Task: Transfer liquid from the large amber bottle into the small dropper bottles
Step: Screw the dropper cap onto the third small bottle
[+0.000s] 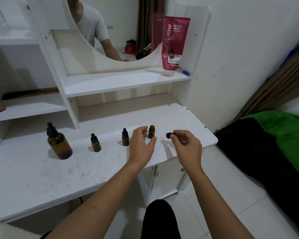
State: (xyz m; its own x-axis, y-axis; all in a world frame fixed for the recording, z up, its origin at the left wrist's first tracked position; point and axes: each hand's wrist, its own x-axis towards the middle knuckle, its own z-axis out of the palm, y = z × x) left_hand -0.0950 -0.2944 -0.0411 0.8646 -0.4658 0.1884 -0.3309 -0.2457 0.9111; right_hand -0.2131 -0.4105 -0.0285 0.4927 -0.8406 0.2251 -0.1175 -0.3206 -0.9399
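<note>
— Both forearms reach in over the white surface [33, 178]; what are the hands doing?

— Her or his right hand [186, 145] pinches a black dropper cap [169, 135], just right of the uncapped small bottle [152, 131]. Beside that bottle on its other side, the left hand [141, 144] hovers with loosely curled fingers, holding nothing.

— So how far along is the job?

— Barely begun, by the look of it. One small bottle is opened. Left of it, two more dropper bottles [125, 137] [95, 143] stand capped, and farthest left the large amber bottle [59, 142] keeps its dropper top on.

— Any liquid moved yet?

— Hard to say through the dark glass; the open bottle's level can't be read. Filling all three appears to remain.
</note>
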